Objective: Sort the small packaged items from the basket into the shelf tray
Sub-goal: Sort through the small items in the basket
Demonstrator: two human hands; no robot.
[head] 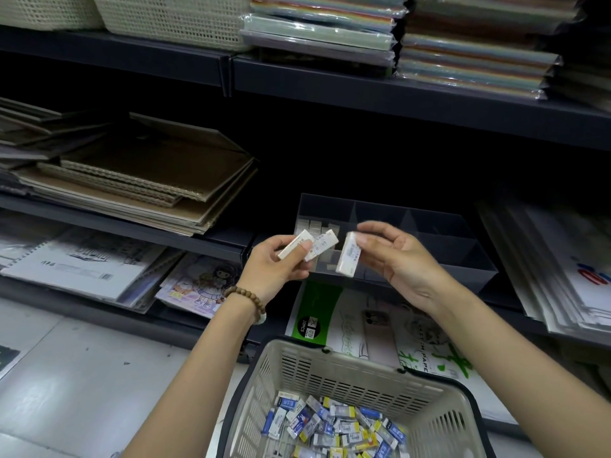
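A beige plastic basket (439,401) at the bottom holds several small packaged items (334,428) in white, blue and yellow wrappers. My left hand (274,269) grips two white packets (312,247) in front of the dark divided shelf tray (463,256). My right hand (396,259) pinches one white packet (348,254) beside them, just in front of the tray's left compartments. Several white packets (314,224) lie in the tray's back left compartment.
Brown sketchbooks (139,180) are stacked on the shelf to the left, drawing pads (82,259) lie below them. Sketch paper packs (380,328) lie under the tray, white sheets (562,269) to the right. Woven baskets (172,18) and coloured paper packs (429,38) fill the top shelf.
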